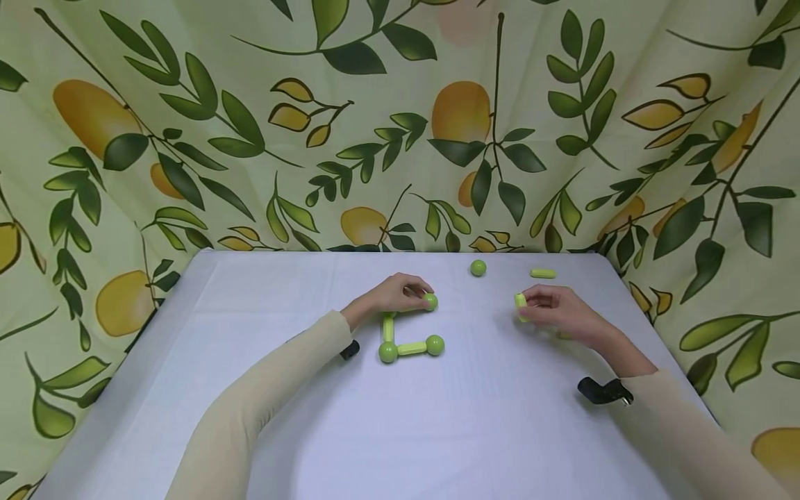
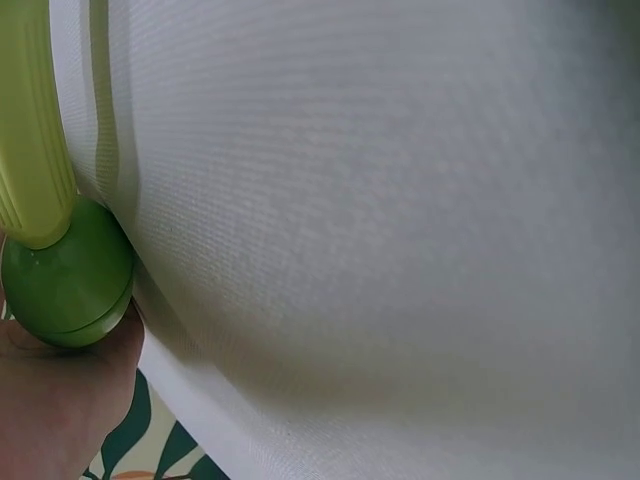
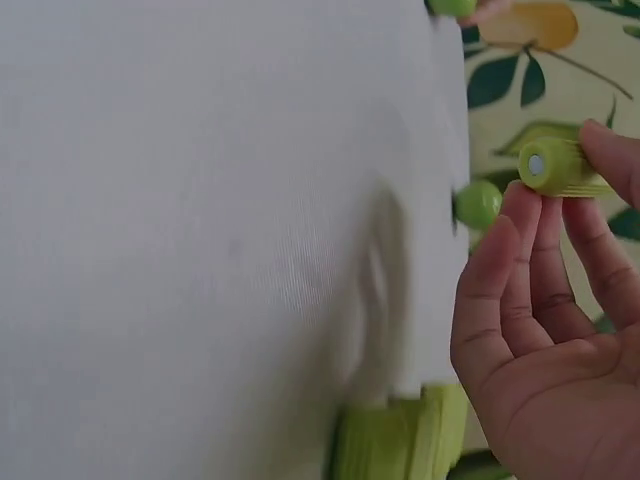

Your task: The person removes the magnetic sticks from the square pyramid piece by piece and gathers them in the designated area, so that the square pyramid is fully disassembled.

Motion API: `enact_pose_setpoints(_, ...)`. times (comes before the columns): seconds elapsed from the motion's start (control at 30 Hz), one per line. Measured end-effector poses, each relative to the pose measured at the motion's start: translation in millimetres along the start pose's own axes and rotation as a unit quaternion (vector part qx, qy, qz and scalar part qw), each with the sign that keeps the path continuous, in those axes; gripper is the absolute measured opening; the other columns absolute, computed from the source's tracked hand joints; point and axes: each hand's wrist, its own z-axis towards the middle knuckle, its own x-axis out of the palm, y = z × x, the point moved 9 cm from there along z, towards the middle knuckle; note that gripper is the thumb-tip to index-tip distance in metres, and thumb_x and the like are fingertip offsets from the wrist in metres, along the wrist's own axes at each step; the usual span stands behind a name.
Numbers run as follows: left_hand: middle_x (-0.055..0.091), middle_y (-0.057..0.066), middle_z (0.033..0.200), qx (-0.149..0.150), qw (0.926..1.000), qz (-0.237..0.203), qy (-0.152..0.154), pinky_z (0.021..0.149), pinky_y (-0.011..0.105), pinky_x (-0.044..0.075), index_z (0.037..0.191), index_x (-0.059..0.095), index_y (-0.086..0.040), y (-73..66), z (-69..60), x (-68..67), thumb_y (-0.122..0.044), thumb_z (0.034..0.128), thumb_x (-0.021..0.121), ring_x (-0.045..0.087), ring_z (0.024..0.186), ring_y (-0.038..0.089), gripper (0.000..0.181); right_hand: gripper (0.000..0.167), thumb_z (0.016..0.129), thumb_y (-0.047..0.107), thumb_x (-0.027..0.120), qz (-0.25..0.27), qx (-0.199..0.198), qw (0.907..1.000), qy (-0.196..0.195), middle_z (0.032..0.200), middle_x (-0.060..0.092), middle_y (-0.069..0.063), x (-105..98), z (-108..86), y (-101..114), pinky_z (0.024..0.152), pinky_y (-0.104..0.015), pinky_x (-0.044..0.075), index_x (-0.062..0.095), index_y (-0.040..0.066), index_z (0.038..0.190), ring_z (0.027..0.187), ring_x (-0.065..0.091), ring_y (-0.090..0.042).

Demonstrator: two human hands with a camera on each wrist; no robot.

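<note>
On the white-clothed counter (image 1: 300, 430), a glossy green ball (image 1: 430, 301) is pinched by the left grip (image 1: 398, 293), the joined corner being obscured. A ribbed yellow-green rod (image 1: 520, 307) is held between right grip (image 1: 562, 312) thumb and fingertips; a second rod (image 1: 565, 335) is mostly hidden beneath.

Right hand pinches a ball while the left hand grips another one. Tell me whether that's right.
Not quite: the right hand pinches a rod, not a ball, as the right wrist view shows. The left hand does grip a ball.
</note>
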Motion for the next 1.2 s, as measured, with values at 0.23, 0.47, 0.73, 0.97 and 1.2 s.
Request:
enact_pose_setpoints(0.23, 0.07, 0.006, 0.109, 0.009, 0.9999, 0.002, 0.007, 0.091, 0.025, 0.05, 0.122, 0.071, -0.004, -2.8, -1.7, 0.9, -0.013, 0.0943, 0.076, 0.064, 0.102, 0.018, 0.029, 0.04, 0.096, 0.018, 0.074, -0.044, -0.006, 0.9982, -0.042, 0.113, 0.064, -0.017, -41.7, -18.6, -11.1, 0.078, -0.032, 0.057, 0.061, -0.007, 0.125, 0.097, 0.063, -0.015)
enact_pose_setpoints(0.47, 0.069, 0.004, 0.108, -0.004, 1.0, -0.001, 0.009, 0.091, 0.026, 0.05, 0.122, 0.071, -0.005, -1.7, -2.8, 0.9, -0.014, 0.0943, 0.076, 0.063, 0.101, 0.016, 0.029, 0.036, 0.095, 0.015, 0.075, -0.093, -0.022, 0.9921, -0.081, 0.11, 0.067, -0.01, -78.2, -29.1, -25.8, 0.077, -0.021, 0.052, 0.063, -0.005, 0.121, 0.095, 0.063, -0.008)
enact_pose_setpoints(0.73, 0.069, 0.004, 0.107, -0.005, 0.9999, -0.008, 0.008, 0.09, 0.026, 0.05, 0.121, 0.071, -0.005, 0.8, -1.1, 1.0, -0.014, 0.0939, 0.076, 0.064, 0.101, 0.016, 0.03, 0.041, 0.093, 0.025, 0.078, -0.142, -0.003, 0.9778, -0.155, 0.114, 0.063, 0.001, -120.3, -33.4, -46.5, 0.072, -0.018, 0.051, 0.065, -0.003, 0.121, 0.098, 0.054, -0.001)
enact_pose_setpoints(0.97, 0.069, 0.004, 0.108, -0.006, 0.9999, -0.007, 0.008, 0.09, 0.025, 0.05, 0.121, 0.071, -0.004, 2.0, 0.3, 1.1, -0.014, 0.0938, 0.076, 0.064, 0.101, 0.016, 0.03, 0.048, 0.093, 0.033, 0.077, -0.12, 0.019, 0.9749, -0.186, 0.106, 0.065, 0.013, -133.6, -25.8, -60.6, 0.072, -0.018, 0.046, 0.067, -0.003, 0.123, 0.095, 0.054, -0.009)
enact_pose_setpoints(1.2, 0.07, 0.004, 0.108, -0.007, 0.9999, -0.009, 0.007, 0.09, 0.025, 0.05, 0.121, 0.071, -0.004, 1.3, -0.1, 1.1, -0.014, 0.0937, 0.076, 0.064, 0.101, 0.016, 0.03, 0.054, 0.091, 0.037, 0.079, -0.109, 0.046, 0.9764, -0.181, 0.114, 0.06, 0.011, -140.0, -12.2, -75.9, 0.075, -0.016, 0.046, 0.065, -0.001, 0.126, 0.103, 0.051, -0.008)
